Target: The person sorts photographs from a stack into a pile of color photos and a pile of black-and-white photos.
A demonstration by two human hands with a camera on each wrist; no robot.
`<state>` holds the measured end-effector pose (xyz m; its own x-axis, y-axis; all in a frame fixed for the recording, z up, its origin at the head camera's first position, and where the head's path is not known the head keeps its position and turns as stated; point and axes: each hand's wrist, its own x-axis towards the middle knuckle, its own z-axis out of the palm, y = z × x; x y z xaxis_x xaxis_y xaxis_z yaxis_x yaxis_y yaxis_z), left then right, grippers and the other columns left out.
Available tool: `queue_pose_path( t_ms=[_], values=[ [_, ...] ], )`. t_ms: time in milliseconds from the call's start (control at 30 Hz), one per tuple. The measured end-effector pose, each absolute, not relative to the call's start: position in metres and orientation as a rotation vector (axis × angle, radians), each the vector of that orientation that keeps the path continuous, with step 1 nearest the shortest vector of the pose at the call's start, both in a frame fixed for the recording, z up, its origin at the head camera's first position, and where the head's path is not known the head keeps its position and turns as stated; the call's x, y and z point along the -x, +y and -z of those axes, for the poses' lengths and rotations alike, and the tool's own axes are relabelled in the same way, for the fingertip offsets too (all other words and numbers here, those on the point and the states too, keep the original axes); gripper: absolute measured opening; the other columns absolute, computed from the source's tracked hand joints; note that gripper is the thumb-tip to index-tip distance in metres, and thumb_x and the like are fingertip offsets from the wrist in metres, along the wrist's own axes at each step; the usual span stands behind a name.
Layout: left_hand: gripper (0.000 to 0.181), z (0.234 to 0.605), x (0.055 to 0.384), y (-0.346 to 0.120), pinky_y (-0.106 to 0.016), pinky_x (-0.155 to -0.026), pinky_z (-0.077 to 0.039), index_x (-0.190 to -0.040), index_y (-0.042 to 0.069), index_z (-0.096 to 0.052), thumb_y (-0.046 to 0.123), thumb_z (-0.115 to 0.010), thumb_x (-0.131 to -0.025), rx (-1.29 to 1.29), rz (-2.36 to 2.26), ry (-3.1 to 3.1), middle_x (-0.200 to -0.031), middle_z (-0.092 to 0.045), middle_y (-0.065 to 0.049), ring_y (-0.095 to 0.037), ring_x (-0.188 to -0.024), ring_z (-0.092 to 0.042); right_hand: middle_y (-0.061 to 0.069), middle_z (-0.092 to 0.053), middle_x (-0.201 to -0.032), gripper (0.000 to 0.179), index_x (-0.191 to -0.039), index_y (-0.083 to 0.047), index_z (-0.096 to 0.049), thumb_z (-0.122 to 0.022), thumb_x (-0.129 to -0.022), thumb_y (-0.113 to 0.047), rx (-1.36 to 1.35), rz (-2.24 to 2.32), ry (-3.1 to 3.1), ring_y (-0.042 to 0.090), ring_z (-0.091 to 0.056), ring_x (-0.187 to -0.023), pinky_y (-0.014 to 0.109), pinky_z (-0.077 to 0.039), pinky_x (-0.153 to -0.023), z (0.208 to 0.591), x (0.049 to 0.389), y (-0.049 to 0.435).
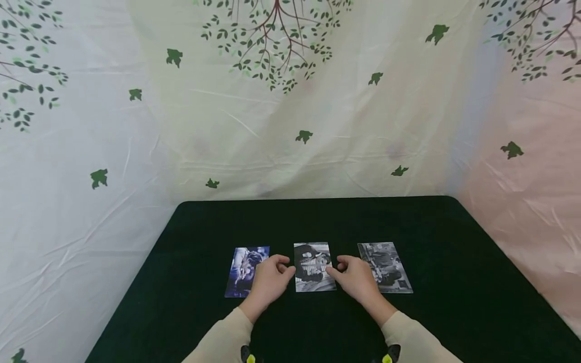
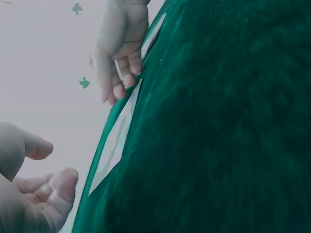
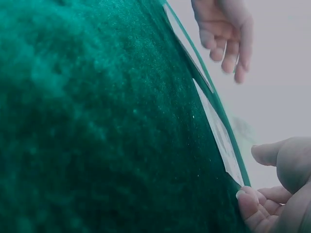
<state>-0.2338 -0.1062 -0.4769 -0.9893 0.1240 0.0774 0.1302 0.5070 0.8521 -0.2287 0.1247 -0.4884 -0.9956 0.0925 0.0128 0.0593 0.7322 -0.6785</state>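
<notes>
Three picture cards lie in a row on the dark green cloth. The middle black-and-white card (image 1: pixel 312 267) is between my two hands. My left hand (image 1: pixel 270 278) hovers at its left edge, thumb and fingers apart with nothing between them; it covers part of the blue-purple card (image 1: pixel 240 269). Over the middle card's right edge reaches a fingertip of my right hand (image 1: pixel 359 280), whose fingers are loosely bent. That hand hides the left side of another black-and-white card (image 1: pixel 394 267). In the right wrist view, fingertips (image 3: pixel 247 195) are right at the end of a card (image 3: pixel 218 131).
The green cloth-covered table (image 1: pixel 313 217) has rounded far corners. Behind it hangs a pale curtain (image 1: pixel 254 151) printed with branches and green leaf shapes. Dark bands with yellow parts show at both sleeves (image 1: pixel 222 338).
</notes>
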Motion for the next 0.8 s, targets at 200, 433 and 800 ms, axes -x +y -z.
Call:
queue_pose_path(
  t_ms=[200,433,800],
  values=[
    [0.033,0.486,0.243,-0.087,-0.034,-0.064,-0.049,-0.112,-0.003,-0.064,0.020,-0.068,-0.088,0.103,1.384,-2.771,-0.085,-0.063,-0.006,-0.017,-0.074,-0.058,0.007,-0.067,-0.102,0.053,-0.122,-0.004,-0.062,-0.074,-0.083,-0.038,0.148,-1.119,-2.914,0.018,-0.062,-0.085,0.035,-0.052,-0.070,0.490,0.235,0.121],
    [0.033,0.491,0.249,-0.075,-0.038,-0.068,-0.052,-0.106,-0.007,-0.067,0.018,-0.069,-0.085,0.074,1.295,-2.752,-0.083,-0.069,-0.009,-0.019,-0.076,-0.064,0.007,-0.066,-0.098,0.053,-0.121,0.000,-0.063,-0.074,-0.083,-0.035,0.130,-1.118,-2.931,0.015,-0.059,-0.077,0.031,-0.049,-0.064,0.492,0.239,0.120],
    [0.032,0.490,0.251,-0.073,-0.035,-0.064,-0.052,-0.106,-0.006,-0.068,0.019,-0.069,-0.086,0.068,1.264,-2.788,-0.084,-0.070,-0.009,-0.017,-0.073,-0.064,0.002,-0.062,-0.085,0.049,-0.119,0.000,-0.064,-0.074,-0.084,-0.033,0.141,-1.186,-2.905,0.013,-0.054,-0.067,0.029,-0.045,-0.058,0.496,0.242,0.118]
  ],
)
